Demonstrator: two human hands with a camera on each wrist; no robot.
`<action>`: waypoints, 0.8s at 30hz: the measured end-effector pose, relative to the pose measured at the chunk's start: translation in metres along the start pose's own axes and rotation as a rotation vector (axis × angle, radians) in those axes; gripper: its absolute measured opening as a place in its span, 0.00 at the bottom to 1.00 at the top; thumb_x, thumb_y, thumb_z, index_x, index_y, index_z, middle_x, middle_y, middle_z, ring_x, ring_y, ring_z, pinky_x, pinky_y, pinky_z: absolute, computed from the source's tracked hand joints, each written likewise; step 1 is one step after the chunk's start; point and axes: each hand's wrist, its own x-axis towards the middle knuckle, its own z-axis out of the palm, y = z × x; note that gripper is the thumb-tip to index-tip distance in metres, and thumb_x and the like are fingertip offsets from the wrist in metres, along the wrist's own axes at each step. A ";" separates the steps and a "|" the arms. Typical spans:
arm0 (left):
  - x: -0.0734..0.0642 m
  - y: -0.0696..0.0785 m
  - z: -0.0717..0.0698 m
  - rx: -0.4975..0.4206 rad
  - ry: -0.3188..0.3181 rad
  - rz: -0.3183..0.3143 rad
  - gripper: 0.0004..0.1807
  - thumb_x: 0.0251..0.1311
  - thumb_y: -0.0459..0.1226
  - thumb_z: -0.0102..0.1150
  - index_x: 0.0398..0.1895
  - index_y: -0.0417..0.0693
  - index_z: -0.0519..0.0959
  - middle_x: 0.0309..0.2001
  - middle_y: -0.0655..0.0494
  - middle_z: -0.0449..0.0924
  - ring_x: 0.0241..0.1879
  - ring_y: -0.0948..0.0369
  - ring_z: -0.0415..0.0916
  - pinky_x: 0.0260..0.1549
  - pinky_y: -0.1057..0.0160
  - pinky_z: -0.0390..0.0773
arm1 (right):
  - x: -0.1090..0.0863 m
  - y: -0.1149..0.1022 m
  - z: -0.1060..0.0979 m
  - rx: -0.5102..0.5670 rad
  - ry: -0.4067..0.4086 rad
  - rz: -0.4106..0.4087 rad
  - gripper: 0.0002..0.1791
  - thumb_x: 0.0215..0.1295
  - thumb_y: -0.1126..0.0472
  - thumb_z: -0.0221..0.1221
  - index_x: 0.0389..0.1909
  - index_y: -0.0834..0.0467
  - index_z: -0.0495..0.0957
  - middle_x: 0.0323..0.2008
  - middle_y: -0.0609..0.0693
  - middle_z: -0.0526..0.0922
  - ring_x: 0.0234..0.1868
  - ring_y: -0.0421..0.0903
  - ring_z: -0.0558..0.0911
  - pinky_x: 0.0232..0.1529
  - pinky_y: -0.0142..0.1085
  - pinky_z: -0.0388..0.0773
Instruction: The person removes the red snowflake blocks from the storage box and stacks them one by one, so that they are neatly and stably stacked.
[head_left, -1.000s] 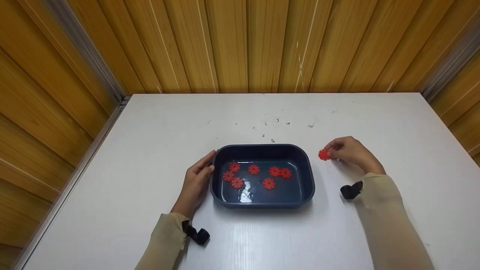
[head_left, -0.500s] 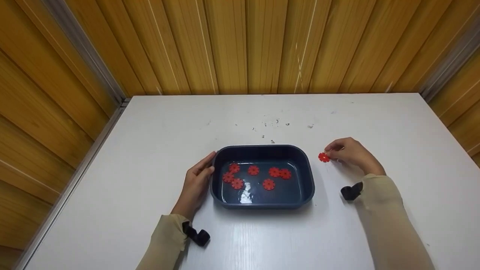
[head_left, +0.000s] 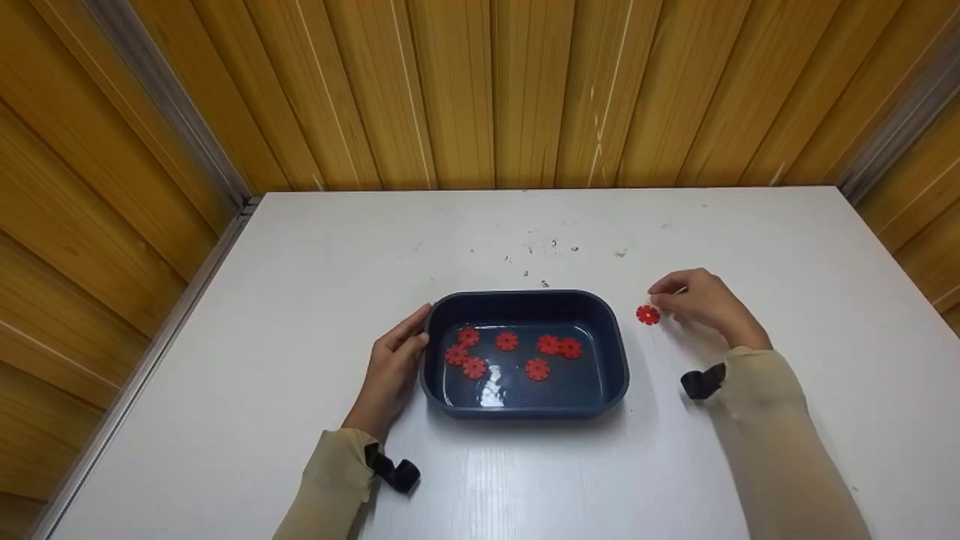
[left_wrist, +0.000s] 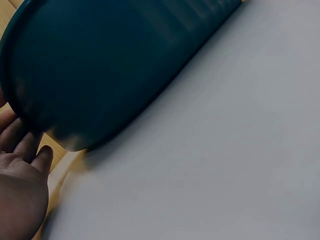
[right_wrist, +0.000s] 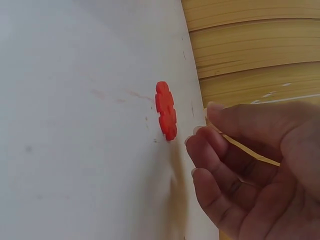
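Observation:
A dark blue rectangular basin (head_left: 525,414) stands mid-table in the head view, with several red notched plastic discs (head_left: 537,369) on its floor. Against its left wall rests my left hand (head_left: 391,364), fingers and thumb touching the outside; the left wrist view shows fingers (left_wrist: 25,145) beside the basin's wall (left_wrist: 100,75). To the right of the basin, another red notched disc (head_left: 648,314) lies on the table. My right hand (head_left: 701,304) hovers just beyond it, fingers loosely bent and holding nothing. A small gap separates fingertips and disc (right_wrist: 166,111) in the right wrist view.
The white table (head_left: 315,262) has small dark scuffs behind the basin. Wood-panelled walls (head_left: 450,90) rise at its back and sides. Each wrist carries a black camera strap (head_left: 701,382).
My right hand has let go of the red disc and lifted slightly away from it; the disc now lies flat on the table. My left hand and the basin stay in place.

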 end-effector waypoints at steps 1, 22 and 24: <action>0.000 0.000 0.000 -0.004 0.004 -0.001 0.27 0.63 0.28 0.49 0.67 0.38 0.66 0.71 0.48 0.63 0.73 0.58 0.55 0.68 0.69 0.61 | 0.000 -0.001 -0.001 0.000 0.005 0.002 0.17 0.64 0.58 0.57 0.49 0.63 0.80 0.45 0.59 0.82 0.39 0.47 0.77 0.36 0.27 0.76; 0.000 0.001 0.000 0.007 0.012 -0.010 0.27 0.63 0.29 0.49 0.67 0.41 0.67 0.70 0.50 0.64 0.73 0.59 0.56 0.68 0.67 0.61 | -0.012 -0.053 -0.009 -0.010 0.092 -0.136 0.17 0.65 0.56 0.59 0.49 0.63 0.81 0.46 0.61 0.84 0.47 0.54 0.81 0.52 0.49 0.79; 0.000 0.001 0.000 0.009 0.004 -0.008 0.27 0.63 0.29 0.49 0.67 0.40 0.67 0.70 0.49 0.64 0.73 0.59 0.56 0.68 0.67 0.60 | -0.013 -0.060 -0.008 -0.012 0.097 -0.161 0.16 0.64 0.56 0.60 0.47 0.62 0.81 0.45 0.61 0.85 0.46 0.53 0.82 0.51 0.47 0.79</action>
